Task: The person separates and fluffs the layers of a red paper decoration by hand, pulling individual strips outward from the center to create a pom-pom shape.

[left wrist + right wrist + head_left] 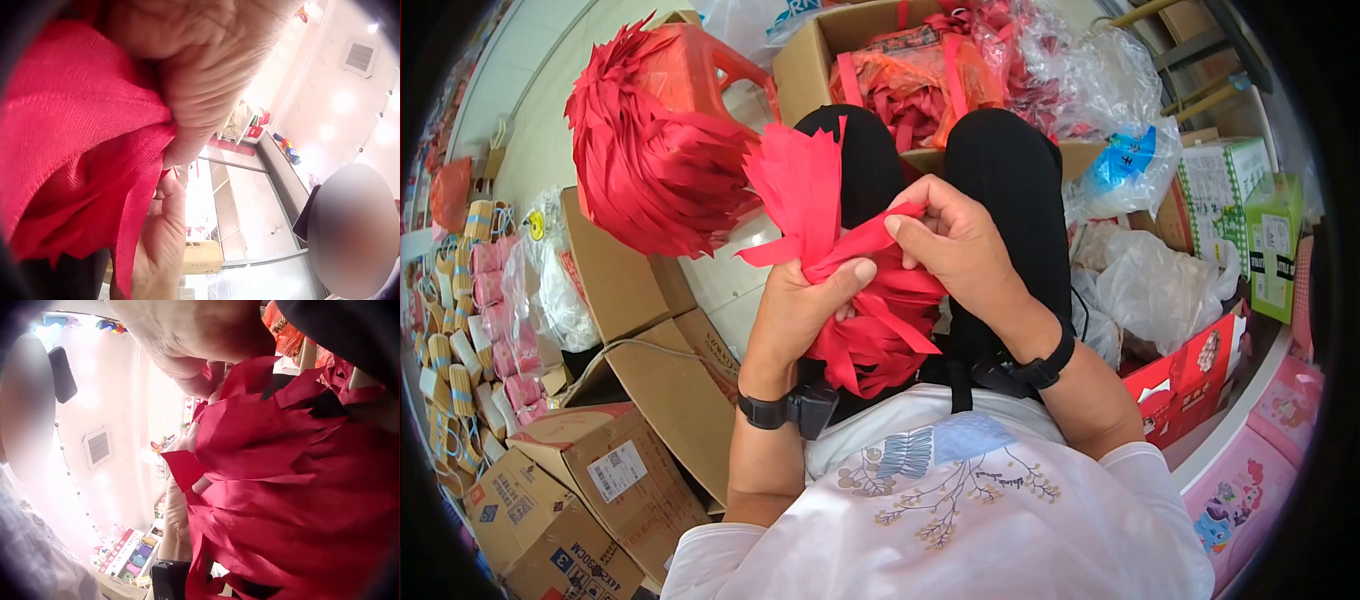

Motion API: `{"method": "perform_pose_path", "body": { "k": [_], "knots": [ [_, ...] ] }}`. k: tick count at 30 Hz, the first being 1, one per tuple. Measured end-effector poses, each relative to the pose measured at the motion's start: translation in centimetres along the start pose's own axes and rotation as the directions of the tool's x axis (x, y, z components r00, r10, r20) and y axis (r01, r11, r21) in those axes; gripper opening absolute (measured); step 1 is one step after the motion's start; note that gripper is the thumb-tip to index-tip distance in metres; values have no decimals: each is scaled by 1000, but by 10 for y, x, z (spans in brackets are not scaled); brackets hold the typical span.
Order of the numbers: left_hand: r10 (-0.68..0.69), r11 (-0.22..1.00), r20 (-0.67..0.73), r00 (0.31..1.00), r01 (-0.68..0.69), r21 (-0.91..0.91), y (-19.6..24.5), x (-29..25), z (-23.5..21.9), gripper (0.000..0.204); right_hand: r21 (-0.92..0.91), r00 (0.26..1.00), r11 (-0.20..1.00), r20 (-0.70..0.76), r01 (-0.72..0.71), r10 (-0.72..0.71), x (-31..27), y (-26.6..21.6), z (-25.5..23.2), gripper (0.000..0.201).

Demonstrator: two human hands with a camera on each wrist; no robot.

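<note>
Over the lap, my left hand (pixel 805 303) grips a bundle of red ribbon strips (pixel 870 345) near its middle, the thumb lying across it. Strips fan out above that hand and hang below it. My right hand (pixel 962 245) pinches the end of one red ribbon (pixel 880 232) between thumb and fingers, to the right of the left hand. That ribbon runs back to the left thumb. In the left wrist view, red fabric (pixel 81 125) fills the left side. Pointed strip ends (pixel 262 440) show close up in the right wrist view; the bundle's inside is hidden.
A large bundle of red strips (pixel 665 180) drapes over a red plastic stool (pixel 700 65). Beyond the knees, a cardboard box (pixel 802 65) holds more red strips. Opened cartons (pixel 625 270) stand at left; plastic bags (pixel 1160 280) and a red box (pixel 1195 385) sit at right.
</note>
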State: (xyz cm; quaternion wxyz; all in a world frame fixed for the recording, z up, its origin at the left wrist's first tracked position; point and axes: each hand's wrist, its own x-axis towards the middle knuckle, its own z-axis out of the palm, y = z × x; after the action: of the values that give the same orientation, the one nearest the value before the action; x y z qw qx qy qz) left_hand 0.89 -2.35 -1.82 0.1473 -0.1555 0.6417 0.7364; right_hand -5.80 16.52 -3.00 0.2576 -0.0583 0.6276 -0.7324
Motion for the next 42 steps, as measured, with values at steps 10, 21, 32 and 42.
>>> {"method": "perform_pose_path", "body": {
  "k": [10,21,32,42],
  "knots": [
    [60,997,-80,995,-64,-40,5,0,12,20,-364,974,908,162,206,-156,-14,9,9,10],
    [97,990,-4,995,-96,101,1,-1,12,10,61,997,998,70,-33,28,17,-49,14,29],
    [146,977,-13,989,-143,157,-2,-2,13,14,94,997,995,67,-30,24,17,-31,16,20],
    [104,985,-2,995,-103,139,3,-1,13,10,48,999,998,-9,51,-51,8,-27,9,12]
  ]
}}
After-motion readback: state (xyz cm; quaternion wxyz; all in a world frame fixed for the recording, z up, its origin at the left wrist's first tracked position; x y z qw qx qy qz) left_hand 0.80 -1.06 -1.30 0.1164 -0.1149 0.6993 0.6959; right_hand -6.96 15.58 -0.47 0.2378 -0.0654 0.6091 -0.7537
